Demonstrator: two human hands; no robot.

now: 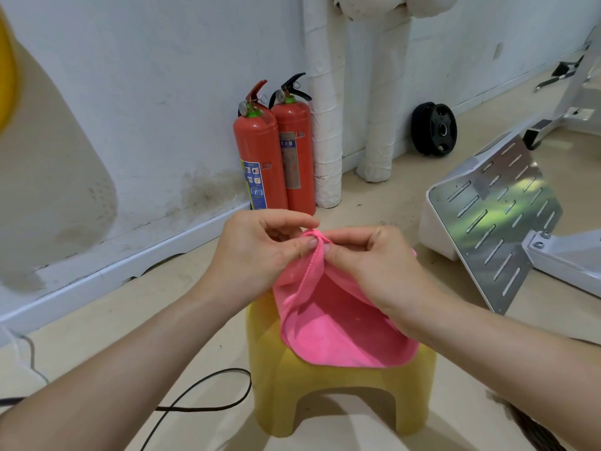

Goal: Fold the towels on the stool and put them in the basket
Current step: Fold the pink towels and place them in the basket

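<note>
A pink towel [338,323] hangs over a yellow plastic stool [328,395] in the middle of the view. My left hand [257,252] and my right hand [370,265] meet above the stool, and both pinch the same bunched top edge of the towel between thumb and fingers. The cloth droops from that edge in a loose pouch, and its lower part rests on the stool's seat. No basket is in view.
Two red fire extinguishers [276,151] stand against the white wall behind the stool. A slotted metal plate on a white machine base [494,222] lies to the right. A black cable [208,398] loops on the floor at left. A black weight plate [434,128] leans at the wall.
</note>
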